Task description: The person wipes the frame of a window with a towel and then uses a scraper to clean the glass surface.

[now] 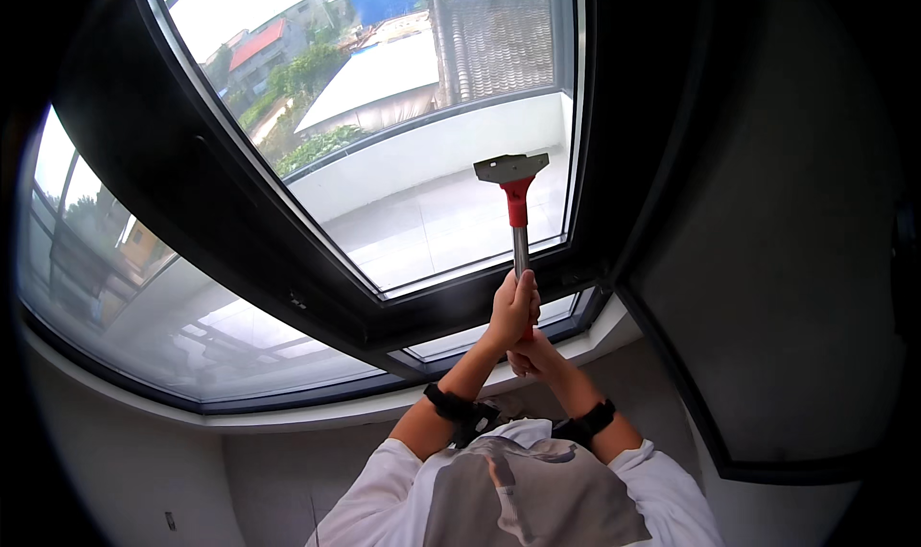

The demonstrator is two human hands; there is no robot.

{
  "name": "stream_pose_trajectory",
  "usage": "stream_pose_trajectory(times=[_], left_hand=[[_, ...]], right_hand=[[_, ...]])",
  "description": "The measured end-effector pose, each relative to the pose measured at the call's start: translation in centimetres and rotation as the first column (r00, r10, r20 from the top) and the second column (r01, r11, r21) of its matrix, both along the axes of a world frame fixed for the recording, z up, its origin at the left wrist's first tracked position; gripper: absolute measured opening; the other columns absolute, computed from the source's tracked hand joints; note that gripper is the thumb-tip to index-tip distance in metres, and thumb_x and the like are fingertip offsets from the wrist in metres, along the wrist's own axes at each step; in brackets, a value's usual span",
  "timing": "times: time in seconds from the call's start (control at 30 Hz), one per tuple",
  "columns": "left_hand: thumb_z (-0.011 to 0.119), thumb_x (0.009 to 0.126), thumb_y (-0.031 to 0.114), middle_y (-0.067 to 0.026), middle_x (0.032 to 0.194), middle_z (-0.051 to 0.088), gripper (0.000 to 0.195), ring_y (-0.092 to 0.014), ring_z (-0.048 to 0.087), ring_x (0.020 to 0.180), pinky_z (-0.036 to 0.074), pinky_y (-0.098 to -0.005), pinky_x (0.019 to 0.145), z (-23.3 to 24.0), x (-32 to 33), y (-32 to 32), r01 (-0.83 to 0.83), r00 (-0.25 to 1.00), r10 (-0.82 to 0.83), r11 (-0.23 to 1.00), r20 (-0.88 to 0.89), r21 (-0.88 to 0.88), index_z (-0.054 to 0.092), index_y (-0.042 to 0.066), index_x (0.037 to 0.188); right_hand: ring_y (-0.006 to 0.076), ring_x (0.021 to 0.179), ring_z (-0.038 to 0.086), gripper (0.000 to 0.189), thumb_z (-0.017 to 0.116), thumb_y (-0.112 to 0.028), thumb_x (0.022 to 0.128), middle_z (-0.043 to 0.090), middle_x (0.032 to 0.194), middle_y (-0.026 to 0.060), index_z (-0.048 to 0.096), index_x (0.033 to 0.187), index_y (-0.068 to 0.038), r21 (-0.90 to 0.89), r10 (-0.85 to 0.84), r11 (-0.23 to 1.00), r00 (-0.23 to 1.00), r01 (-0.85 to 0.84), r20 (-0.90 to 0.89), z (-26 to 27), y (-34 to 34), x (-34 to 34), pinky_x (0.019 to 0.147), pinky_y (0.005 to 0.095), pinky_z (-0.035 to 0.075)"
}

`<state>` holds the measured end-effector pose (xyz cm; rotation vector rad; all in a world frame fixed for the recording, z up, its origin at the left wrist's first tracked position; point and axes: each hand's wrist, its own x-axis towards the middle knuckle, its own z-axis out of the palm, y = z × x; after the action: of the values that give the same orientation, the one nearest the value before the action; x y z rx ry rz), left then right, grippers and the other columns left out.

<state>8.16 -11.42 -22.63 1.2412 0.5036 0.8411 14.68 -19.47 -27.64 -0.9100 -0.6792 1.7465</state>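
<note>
A long-handled scraper [519, 205] with a wide metal head, a red neck and a silver shaft stands up in front of the window pane [403, 209]. My left hand [513, 306] is wrapped around the shaft, its thumb pointing along it. Lower down, at the red grip's end, my right hand [536, 356] closes on the same tool. The scraper's head lies over the lower right part of the glass; whether its blade touches the pane cannot be told.
A dark window frame [460, 295] surrounds the pane. Another glass panel [216, 331] curves away at the left, above a pale sill [288, 423]. On the right stands a dark-edged panel [777, 295]. A balcony wall [446, 165] and roofs show through the glass.
</note>
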Motion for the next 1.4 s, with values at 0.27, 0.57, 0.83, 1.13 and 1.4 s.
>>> stream_pose_trajectory(times=[0.27,0.57,0.83,1.13,1.4], left_hand=[[0.044,0.097,0.036,-0.0004,0.057,0.042,0.028,-0.01,0.041,0.041,0.036,-0.0234,0.038,3.2,0.4,1.2,0.075,0.995,-0.069,0.994,0.073,-0.08,0.037,0.011,0.084],[0.044,0.096,0.037,0.0005,0.052,0.041,0.031,-0.009,0.04,0.038,0.036,-0.0215,0.035,1.9,0.3,1.0,0.011,1.0,-0.01,0.999,0.022,-0.034,0.035,0.01,0.083],[0.042,0.097,0.038,0.0001,0.054,0.042,0.03,-0.01,0.043,0.04,0.04,-0.0232,0.038,4.2,0.7,2.0,0.079,0.996,-0.081,0.996,0.042,0.052,0.036,0.012,0.084],[0.042,0.097,0.037,0.0008,0.054,0.041,0.029,-0.009,0.041,0.04,0.039,-0.0225,0.038,6.9,1.2,2.1,0.071,0.996,-0.073,0.997,0.047,0.042,0.036,0.012,0.084],[0.044,0.096,0.037,-0.0007,0.05,0.043,0.031,-0.01,0.042,0.036,0.038,-0.0228,0.033,1.3,1.1,1.1,0.063,0.997,-0.062,0.998,-0.035,0.032,0.036,0.009,0.085]], right_hand=[[0.0105,0.035,0.035,0.022,0.064,-0.015,0.079,0.038,0.047,-0.0012,0.045,0.071,-0.011,-0.028,-0.04,0.999,0.998,0.039,-0.054,-0.8,-1.4,-0.4,0.036,0.0256,0.031],[0.0103,0.035,0.034,0.023,0.065,-0.013,0.079,0.038,0.047,-0.0013,0.044,0.069,-0.011,-0.083,-0.007,0.997,0.997,0.0,-0.081,-1.0,-2.5,-0.4,0.036,0.0253,0.029],[0.0102,0.035,0.033,0.023,0.065,-0.013,0.079,0.038,0.047,-0.0014,0.044,0.07,-0.011,-0.057,-0.016,0.998,0.996,0.011,-0.084,0.4,-1.4,0.0,0.036,0.0253,0.028],[0.0102,0.035,0.032,0.022,0.065,-0.013,0.079,0.037,0.048,-0.0017,0.044,0.071,-0.011,-0.053,-0.041,0.998,0.995,0.037,-0.087,3.4,-1.3,0.0,0.036,0.0261,0.027],[0.0106,0.035,0.034,0.023,0.066,-0.014,0.078,0.039,0.047,-0.001,0.045,0.068,-0.012,-0.088,-0.051,0.996,0.981,0.035,-0.188,-2.0,-3.2,-0.9,0.035,0.026,0.027]])
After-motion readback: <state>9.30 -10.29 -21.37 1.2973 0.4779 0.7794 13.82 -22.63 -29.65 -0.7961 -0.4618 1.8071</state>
